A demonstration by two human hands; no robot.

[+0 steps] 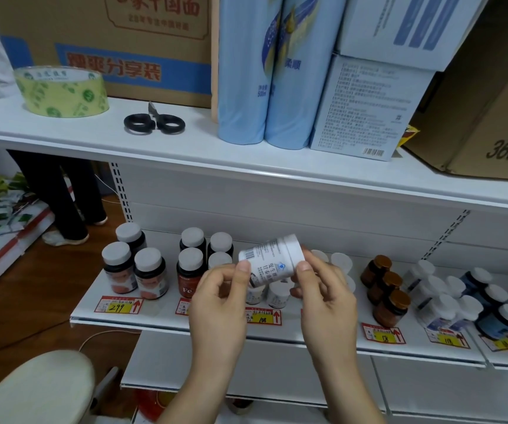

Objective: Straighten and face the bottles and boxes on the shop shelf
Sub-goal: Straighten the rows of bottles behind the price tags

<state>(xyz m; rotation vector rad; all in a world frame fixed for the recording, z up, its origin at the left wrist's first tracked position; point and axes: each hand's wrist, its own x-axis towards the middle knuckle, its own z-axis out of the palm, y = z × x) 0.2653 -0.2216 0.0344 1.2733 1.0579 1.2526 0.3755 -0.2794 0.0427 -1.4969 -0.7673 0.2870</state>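
Bottle (272, 260): white, tilted, held above the lower shelf (161, 315); likely light, rigid, smooth plastic.
Left hand (219, 296): pinches the base end.
Right hand (323, 289): pinches the cap end.
Hold: best by the body.
Count: 3 amber jars (384, 289); 2 blue tubes (265, 71).

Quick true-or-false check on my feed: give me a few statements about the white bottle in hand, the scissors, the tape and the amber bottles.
1. Both hands hold the white bottle. True: left hand and right hand pinch it.
2. The bottle is upright. False: it is tilted, cap toward the right.
3. The scissors lie on the lower shelf. False: on the upper shelf.
4. The tape roll sits left of the scissors. True.
5. The amber bottles have white caps. False: brown caps.
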